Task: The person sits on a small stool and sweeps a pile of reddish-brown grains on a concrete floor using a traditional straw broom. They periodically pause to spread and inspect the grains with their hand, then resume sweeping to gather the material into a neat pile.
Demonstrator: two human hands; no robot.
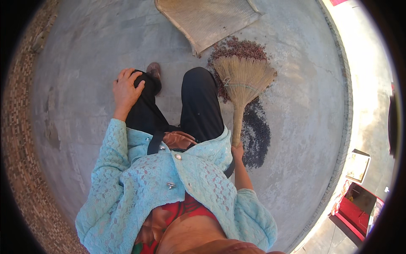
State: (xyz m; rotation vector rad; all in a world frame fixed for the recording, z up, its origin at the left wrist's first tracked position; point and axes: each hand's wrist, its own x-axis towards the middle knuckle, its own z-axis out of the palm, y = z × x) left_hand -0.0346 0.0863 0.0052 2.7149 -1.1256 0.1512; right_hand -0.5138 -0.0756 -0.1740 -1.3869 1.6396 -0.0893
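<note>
My right hand with fingers closed round the handle of a straw broom, its bristles resting on a heap of reddish-brown seeds just below a woven tray, my left hand fingers spread, flat on my left knee, concrete floor underfoot

Probably a farmyard: concrete floor, brick edging, woven tray

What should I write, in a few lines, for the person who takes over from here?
Right hand: shut on the broom handle, bristles on the small reddish heap.
Left hand: open, resting on the left knee.
Woven tray lies on the floor beyond the heap, its edge near it.
Done: the bits are gathered into one heap.
Left: heap is not yet on the tray, which looks bare.
</note>
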